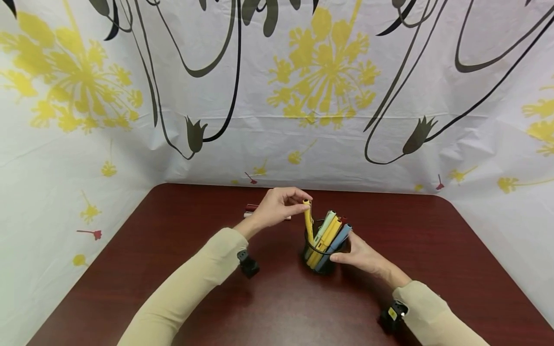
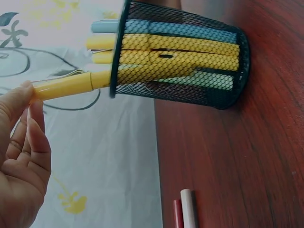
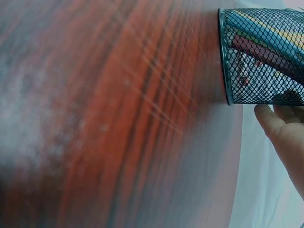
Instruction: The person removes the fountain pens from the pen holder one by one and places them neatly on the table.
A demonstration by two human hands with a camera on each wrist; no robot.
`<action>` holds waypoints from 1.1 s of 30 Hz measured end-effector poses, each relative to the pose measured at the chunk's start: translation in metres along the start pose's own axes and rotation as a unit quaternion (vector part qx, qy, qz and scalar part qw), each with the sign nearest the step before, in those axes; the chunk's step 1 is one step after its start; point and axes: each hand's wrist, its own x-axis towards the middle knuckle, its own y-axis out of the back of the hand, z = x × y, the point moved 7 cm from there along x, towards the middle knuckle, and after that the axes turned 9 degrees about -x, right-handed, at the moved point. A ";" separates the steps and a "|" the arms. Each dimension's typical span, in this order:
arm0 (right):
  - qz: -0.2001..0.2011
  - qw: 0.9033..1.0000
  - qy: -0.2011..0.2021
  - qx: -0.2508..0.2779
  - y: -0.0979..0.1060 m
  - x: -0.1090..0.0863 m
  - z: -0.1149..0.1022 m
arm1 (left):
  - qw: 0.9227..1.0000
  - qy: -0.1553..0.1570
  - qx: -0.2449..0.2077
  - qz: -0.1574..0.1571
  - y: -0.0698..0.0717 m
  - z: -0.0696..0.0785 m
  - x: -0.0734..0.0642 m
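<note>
My left hand (image 1: 279,207) pinches the upper end of a yellow pen (image 1: 308,226) between thumb and fingers. In the left wrist view, the lower part of this pen (image 2: 64,86) slants down inside a black mesh pen cup (image 2: 209,97). Upright on the table, the cup (image 1: 322,270) also holds a pale green pen (image 1: 327,221), more yellow pens (image 1: 332,230), a blue pen (image 1: 343,235) and a dark red one (image 3: 263,52). My right hand (image 1: 363,254) grips the cup's right side, thumb toward the front; its other fingers are partly hidden behind the mesh.
Behind my left wrist, a dark red pen (image 1: 251,207) and a white pen (image 1: 247,215) lie on the dark red wooden table (image 1: 277,307), partly covered by the hand. A white cloth (image 1: 259,144) with printed flowers hangs around the back and sides.
</note>
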 end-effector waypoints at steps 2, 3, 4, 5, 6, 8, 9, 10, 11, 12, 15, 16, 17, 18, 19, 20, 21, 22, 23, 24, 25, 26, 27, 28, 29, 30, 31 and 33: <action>0.003 1.000 -0.001 -0.003 0.000 -0.001 0.000 | 0.999 0.009 -0.027 0.019 0.007 -0.001 -0.002; 0.005 1.000 -0.003 -0.006 0.000 -0.001 0.001 | 0.999 0.014 -0.043 0.030 0.010 -0.002 -0.003; 0.008 1.000 -0.004 -0.010 0.001 -0.001 0.001 | 0.997 0.019 -0.057 0.042 0.014 -0.003 -0.004; 0.009 1.000 -0.004 -0.012 0.001 -0.001 0.001 | 0.996 0.024 -0.069 0.056 0.018 -0.005 -0.005; 0.011 1.000 -0.003 -0.014 0.001 -0.001 0.001 | 0.994 0.030 -0.084 0.068 0.022 -0.006 -0.006; 0.012 1.000 -0.001 -0.013 0.001 -0.001 0.002 | 0.989 0.041 -0.104 0.098 0.030 -0.010 -0.009; 0.013 1.000 0.000 -0.013 0.001 -0.001 0.002 | 0.986 0.046 -0.113 0.114 0.035 -0.013 -0.011; 0.013 1.000 0.001 -0.011 0.001 -0.001 0.002 | 0.983 0.053 -0.121 0.131 0.040 -0.015 -0.013; 0.012 1.000 0.001 -0.008 0.001 -0.001 0.002 | 0.978 0.060 -0.131 0.149 0.044 -0.018 -0.016; 0.010 1.000 0.002 -0.005 0.001 -0.001 0.002 | 0.973 0.070 -0.144 0.168 0.049 -0.022 -0.018; 0.006 1.000 0.006 0.004 0.001 -0.001 0.002 | 0.953 0.099 -0.175 0.226 0.064 -0.033 -0.026; 0.006 1.000 0.008 0.006 0.001 -0.001 0.002 | 0.946 0.107 -0.186 0.242 0.069 -0.037 -0.029; 0.006 1.000 0.011 0.008 0.001 -0.001 0.002 | 0.939 0.116 -0.196 0.259 0.073 -0.041 -0.032; 0.006 1.000 0.013 0.009 0.001 -0.001 0.001 | 0.931 0.125 -0.206 0.273 0.077 -0.045 -0.036; 0.006 1.000 0.015 0.010 0.001 -0.001 0.001 | 0.925 0.132 -0.213 0.285 0.080 -0.049 -0.039; 0.007 1.000 0.017 0.011 0.001 -0.001 0.001 | 0.920 0.140 -0.218 0.295 0.083 -0.054 -0.043; 0.007 1.000 0.019 0.012 0.001 -0.001 0.001 | 0.913 0.149 -0.226 0.305 0.085 -0.058 -0.047; 0.007 1.000 0.020 0.013 0.001 -0.001 0.001 | 0.906 0.159 -0.233 0.314 0.086 -0.063 -0.051; 0.006 1.000 0.021 0.015 0.001 -0.002 0.001 | 0.900 0.170 -0.239 0.323 0.087 -0.068 -0.055; 0.005 1.000 0.022 0.018 0.001 -0.002 0.000 | 0.894 0.178 -0.244 0.331 0.088 -0.073 -0.059; 0.004 1.000 0.023 0.021 0.001 -0.002 0.000 | 0.889 0.188 -0.248 0.337 0.088 -0.078 -0.063; 0.004 0.999 0.024 0.023 0.001 -0.001 0.000 | 0.883 0.197 -0.252 0.343 0.088 -0.083 -0.068; 0.003 0.999 0.025 0.024 0.000 -0.001 0.000 | 0.879 0.205 -0.255 0.348 0.089 -0.087 -0.071; 0.003 0.999 0.026 0.026 0.000 -0.001 0.000 | 0.875 0.212 -0.256 0.351 0.089 -0.092 -0.075; 0.003 0.999 0.027 0.027 0.000 -0.001 0.000 | 0.872 0.218 -0.256 0.354 0.089 -0.096 -0.078; 0.003 0.999 0.027 0.028 0.000 -0.001 -0.001 | 0.871 0.225 -0.254 0.355 0.089 -0.101 -0.081; 0.003 0.999 0.028 0.028 0.000 -0.001 0.000 | 0.869 0.231 -0.253 0.357 0.088 -0.105 -0.084; 0.005 0.999 0.027 0.027 0.000 -0.001 0.000 | 0.866 0.240 -0.249 0.360 0.088 -0.112 -0.089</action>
